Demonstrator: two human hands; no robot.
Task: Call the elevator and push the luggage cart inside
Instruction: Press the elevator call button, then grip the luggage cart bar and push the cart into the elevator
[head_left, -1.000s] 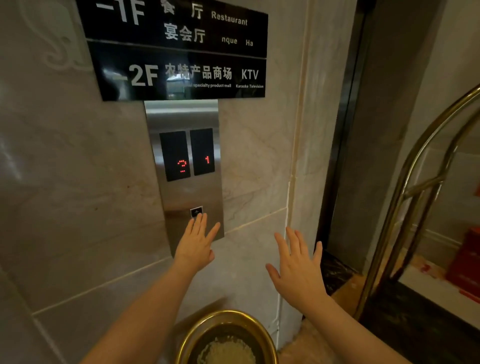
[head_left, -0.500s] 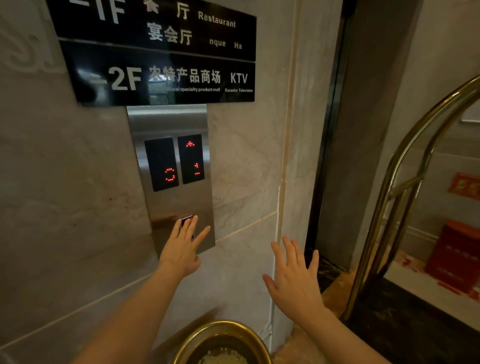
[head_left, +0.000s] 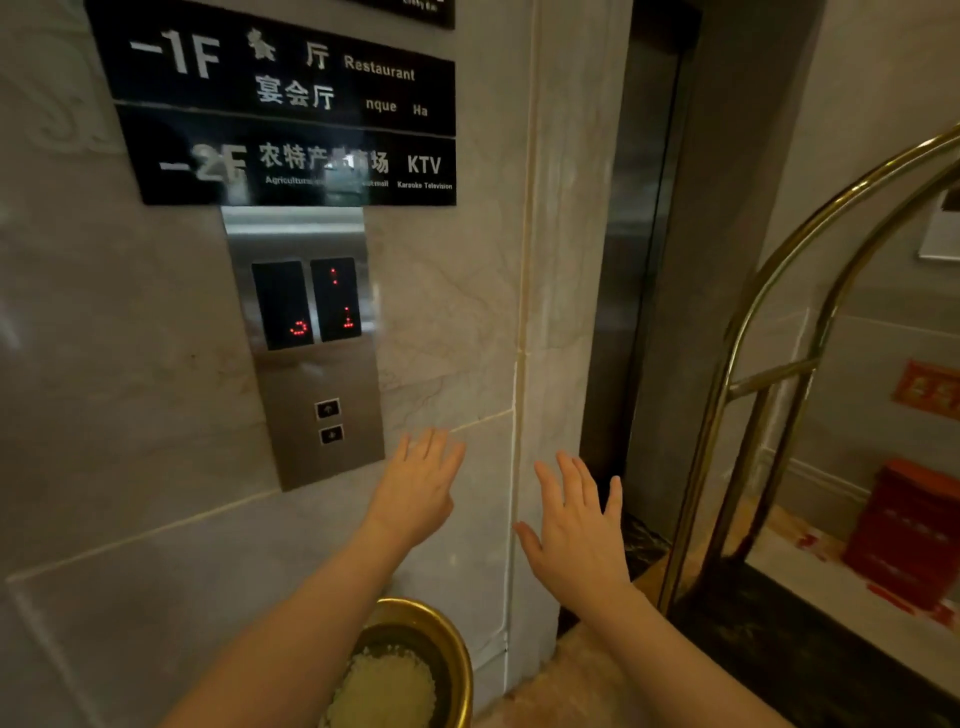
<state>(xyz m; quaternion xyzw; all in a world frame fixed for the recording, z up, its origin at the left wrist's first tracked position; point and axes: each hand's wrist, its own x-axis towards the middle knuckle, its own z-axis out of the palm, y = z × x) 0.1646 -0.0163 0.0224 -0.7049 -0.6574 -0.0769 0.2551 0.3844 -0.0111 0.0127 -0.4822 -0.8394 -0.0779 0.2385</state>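
A: Luggage cart (head_left: 748, 364), where is it in the head view?

B: At the right edge. Its brass arched frame stands on the dark floor strip just beside the elevator doorway (head_left: 636, 260), with a crossbar partway up. Only part of the cart shows.

A: And the call panel (head_left: 311, 353)?

B: A brushed steel plate set in the marble wall (head_left: 130, 415), left of the doorway. Two dark displays at its top show red dots; the figures are too broken up to read. Below them sit the up button (head_left: 328, 409) and the down button (head_left: 331, 434), one over the other.

A: The hands?

B: Both are empty, flat and spread wide, fingers pointing up at the wall. The left hand (head_left: 418, 488) is just right of the panel's lower corner, off the buttons. The right hand (head_left: 576, 540) is in front of the marble door jamb, near the cart frame but apart from it.

A: Anything else?

B: A black floor directory sign (head_left: 291, 114) sits above the panel, reading -1F Restaurant and -2F KTV. A brass ash bin (head_left: 457, 660) with pale gravel stands below the left forearm. A red box (head_left: 914, 525) rests on the floor beyond the cart.
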